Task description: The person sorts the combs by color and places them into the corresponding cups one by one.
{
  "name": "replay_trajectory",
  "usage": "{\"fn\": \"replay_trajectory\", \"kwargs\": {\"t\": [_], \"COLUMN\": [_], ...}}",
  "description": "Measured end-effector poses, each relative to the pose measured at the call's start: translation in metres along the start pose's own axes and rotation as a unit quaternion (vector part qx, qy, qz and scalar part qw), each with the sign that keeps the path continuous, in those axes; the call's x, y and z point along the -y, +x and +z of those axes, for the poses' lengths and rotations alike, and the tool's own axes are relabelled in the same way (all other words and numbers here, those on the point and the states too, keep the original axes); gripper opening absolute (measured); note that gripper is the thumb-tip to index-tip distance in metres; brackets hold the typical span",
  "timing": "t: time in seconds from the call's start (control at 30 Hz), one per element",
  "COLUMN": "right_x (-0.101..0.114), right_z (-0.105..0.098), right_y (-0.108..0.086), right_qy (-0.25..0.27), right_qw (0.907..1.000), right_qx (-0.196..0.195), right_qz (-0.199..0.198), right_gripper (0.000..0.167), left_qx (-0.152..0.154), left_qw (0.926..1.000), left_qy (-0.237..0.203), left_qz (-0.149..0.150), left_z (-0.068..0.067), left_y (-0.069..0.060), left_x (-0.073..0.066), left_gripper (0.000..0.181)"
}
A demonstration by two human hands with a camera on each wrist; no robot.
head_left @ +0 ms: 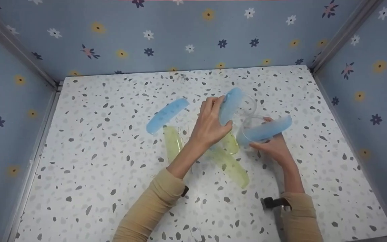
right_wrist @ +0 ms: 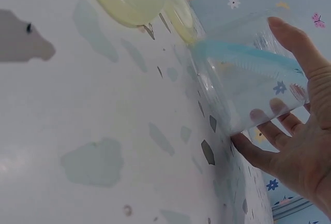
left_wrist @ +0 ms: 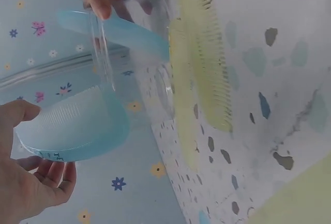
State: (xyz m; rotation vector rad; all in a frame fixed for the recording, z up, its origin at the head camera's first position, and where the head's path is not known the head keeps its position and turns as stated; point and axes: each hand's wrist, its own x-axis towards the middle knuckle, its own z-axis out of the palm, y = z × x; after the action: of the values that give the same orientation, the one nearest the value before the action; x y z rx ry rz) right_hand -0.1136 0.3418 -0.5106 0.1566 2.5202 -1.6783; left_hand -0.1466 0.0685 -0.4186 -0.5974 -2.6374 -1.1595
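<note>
My left hand grips a translucent blue comb, raised beside a clear cup. In the left wrist view, the thumb is on the toothed side of that comb and the fingers are along its back. My right hand holds a clear plastic cup, its fingers and thumb around the wall. Another blue comb stands slanted inside the cup, one end sticking out past the rim. Just behind, a second clear round outline shows; whether it is another cup is hard to tell.
Yellow-green combs lie beneath and beside my left forearm: one at left, one at right, another partly hidden by the hand. Farther left is a blue comb. Flowered walls enclose the speckled table.
</note>
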Motion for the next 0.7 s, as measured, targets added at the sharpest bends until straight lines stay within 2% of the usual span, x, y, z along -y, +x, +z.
{"fn": "replay_trajectory", "kwargs": {"t": [0.13,0.47,0.7], "right_x": [-0.002,-0.006,-0.004], "right_z": [-0.001,-0.001,0.000], "right_y": [0.002,0.003,0.001], "right_qy": [-0.001,-0.005,-0.011], "right_qw": [1.0000,0.9999,0.9992], "right_qx": [0.001,0.005,0.002], "right_qz": [-0.006,-0.008,-0.039], "right_gripper": [0.111,0.110,0.100], "left_qx": [-0.016,-0.018,-0.024], "left_qw": [0.9990,0.9926,0.9845], "left_qy": [-0.019,-0.059,-0.083], "left_qz": [0.037,0.105,0.152], "left_z": [0.001,0.013,0.023], "left_y": [0.007,0.023,0.030], "left_x": [-0.014,-0.038,-0.051], "left_gripper": [0.070,0.071,0.070]}}
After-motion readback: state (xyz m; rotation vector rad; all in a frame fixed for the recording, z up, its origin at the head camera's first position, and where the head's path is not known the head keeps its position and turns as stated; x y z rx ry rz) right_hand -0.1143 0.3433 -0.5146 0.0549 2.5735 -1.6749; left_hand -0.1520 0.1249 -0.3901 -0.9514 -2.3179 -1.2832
